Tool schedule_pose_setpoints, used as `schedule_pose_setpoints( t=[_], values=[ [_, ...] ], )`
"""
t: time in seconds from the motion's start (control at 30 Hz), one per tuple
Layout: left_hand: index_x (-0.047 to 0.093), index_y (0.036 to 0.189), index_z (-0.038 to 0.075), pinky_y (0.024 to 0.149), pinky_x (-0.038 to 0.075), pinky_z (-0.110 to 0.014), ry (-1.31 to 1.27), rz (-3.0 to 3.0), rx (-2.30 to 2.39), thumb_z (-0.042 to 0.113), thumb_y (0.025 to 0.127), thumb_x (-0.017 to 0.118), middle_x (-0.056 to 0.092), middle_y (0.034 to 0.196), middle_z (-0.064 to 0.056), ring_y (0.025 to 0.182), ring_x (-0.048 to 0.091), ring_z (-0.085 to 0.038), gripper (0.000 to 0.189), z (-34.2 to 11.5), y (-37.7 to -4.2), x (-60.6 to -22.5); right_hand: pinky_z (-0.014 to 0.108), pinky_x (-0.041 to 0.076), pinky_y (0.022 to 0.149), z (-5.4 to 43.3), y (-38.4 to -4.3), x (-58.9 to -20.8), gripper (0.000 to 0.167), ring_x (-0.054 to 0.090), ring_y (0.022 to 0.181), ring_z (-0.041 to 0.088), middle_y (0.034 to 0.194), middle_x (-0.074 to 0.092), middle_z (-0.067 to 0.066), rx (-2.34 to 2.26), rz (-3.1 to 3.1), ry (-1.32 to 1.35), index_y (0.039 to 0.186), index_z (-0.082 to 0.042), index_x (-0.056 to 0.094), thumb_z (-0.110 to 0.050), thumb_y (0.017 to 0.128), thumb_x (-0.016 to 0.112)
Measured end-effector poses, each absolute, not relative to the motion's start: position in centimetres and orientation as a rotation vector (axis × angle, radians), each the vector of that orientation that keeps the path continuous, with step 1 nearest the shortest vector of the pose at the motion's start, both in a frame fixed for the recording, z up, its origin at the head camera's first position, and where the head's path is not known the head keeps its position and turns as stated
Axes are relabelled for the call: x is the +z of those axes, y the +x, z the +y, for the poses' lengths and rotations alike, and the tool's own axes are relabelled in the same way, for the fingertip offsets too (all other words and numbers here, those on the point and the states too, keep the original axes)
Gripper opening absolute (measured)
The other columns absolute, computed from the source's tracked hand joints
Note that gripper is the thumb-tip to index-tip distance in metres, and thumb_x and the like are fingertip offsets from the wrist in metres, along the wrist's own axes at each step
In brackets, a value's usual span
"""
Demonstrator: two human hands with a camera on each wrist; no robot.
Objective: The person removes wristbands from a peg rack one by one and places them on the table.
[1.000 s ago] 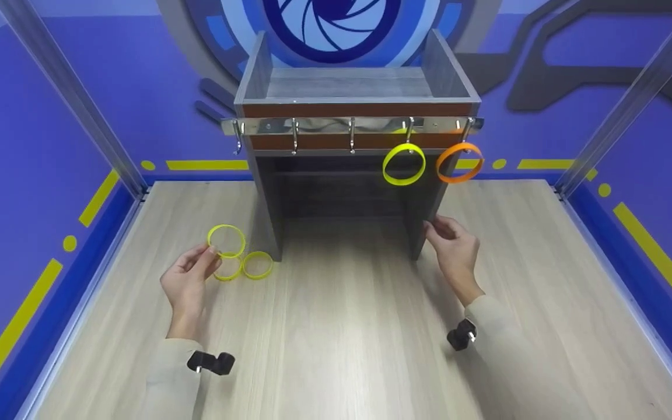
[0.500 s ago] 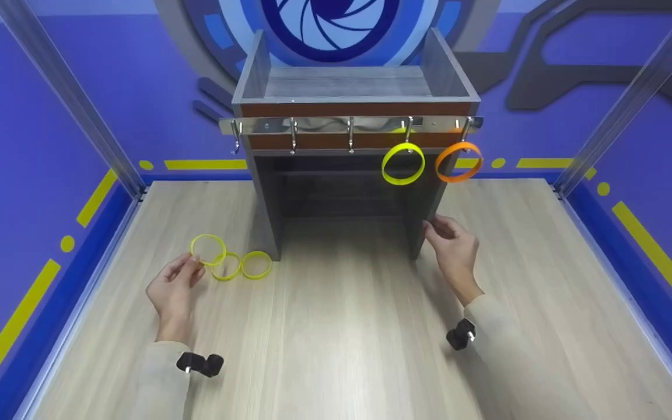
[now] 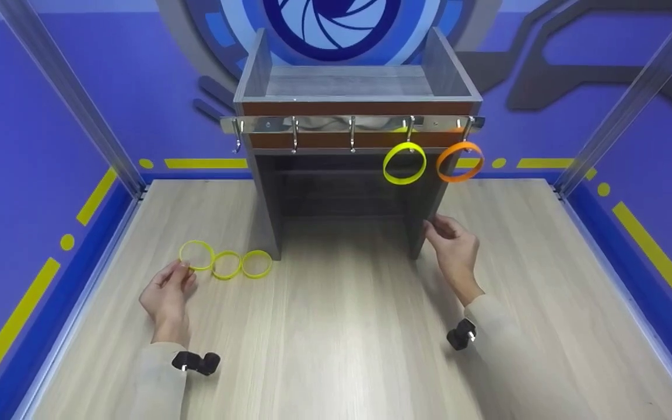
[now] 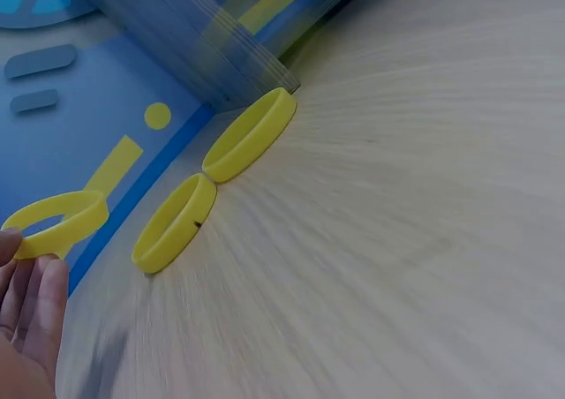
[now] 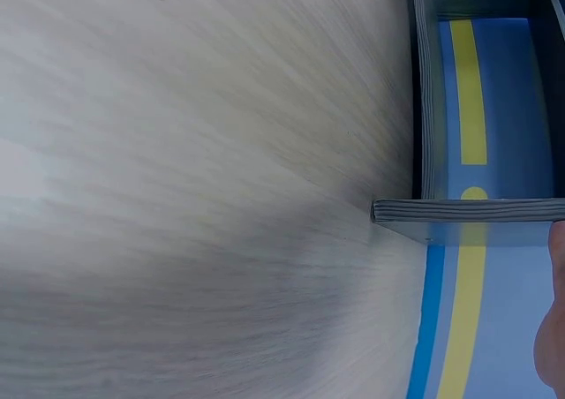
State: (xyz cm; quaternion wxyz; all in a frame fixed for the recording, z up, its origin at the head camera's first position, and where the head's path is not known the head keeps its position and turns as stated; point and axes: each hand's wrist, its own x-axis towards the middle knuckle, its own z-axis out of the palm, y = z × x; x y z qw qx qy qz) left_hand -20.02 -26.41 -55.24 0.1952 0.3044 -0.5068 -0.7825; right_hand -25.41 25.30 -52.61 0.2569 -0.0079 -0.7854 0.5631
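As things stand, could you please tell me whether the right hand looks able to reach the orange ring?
Likely yes: the orange ring hangs above the right hand with nothing visible between, though its fingers seem to hold the shelf.

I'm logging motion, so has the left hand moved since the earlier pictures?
Yes. In the head view, the left hand, holding a yellow ring, has moved left and slightly down the picture, farther from the shelf.
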Motion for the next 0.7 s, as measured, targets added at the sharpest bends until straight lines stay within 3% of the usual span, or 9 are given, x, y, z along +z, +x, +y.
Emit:
schedule_pose_setpoints(
  t=[0.23, 0.37, 0.7],
  values=[
    [0.069, 0.122, -0.006, 0.080, 0.065, -0.026, 0.871, -1.418, -2.171, -0.003, 0.096, 0.076, 0.077, 0.088, -0.002, 0.077, 0.074, -0.009, 0.028, -26.59, -20.16, -55.38, 0.017, 0.061, 0.078, 25.32, -25.33, -52.57, 0.019, 0.075, 0.091, 0.009, 0.104, 0.080, 0.008, 1.526, -2.141, -0.020, 0.112, -0.001, 0.080, -0.010, 0.095, 0.080],
    [0.070, 0.120, -0.006, 0.083, 0.065, -0.027, 0.883, -1.454, -2.148, -0.003, 0.096, 0.076, 0.077, 0.089, -0.003, 0.079, 0.074, -0.009, 0.025, -26.68, -20.16, -55.48, 0.016, 0.061, 0.077, 25.29, -25.45, -52.62, 0.019, 0.075, 0.089, 0.006, 0.104, 0.080, 0.009, 1.524, -2.135, -0.018, 0.111, -0.001, 0.080, -0.009, 0.095, 0.081],
    [0.065, 0.132, -0.009, 0.091, 0.062, -0.027, 0.960, -1.616, -2.082, 0.003, 0.100, 0.071, 0.076, 0.095, -0.001, 0.091, 0.075, -0.009, 0.034, -26.95, -19.95, -55.65, 0.013, 0.060, 0.077, 25.17, -25.41, -52.50, 0.021, 0.073, 0.087, 0.000, 0.105, 0.079, 0.016, 1.533, -2.117, -0.033, 0.111, 0.002, 0.080, -0.008, 0.093, 0.083]
  ],
)
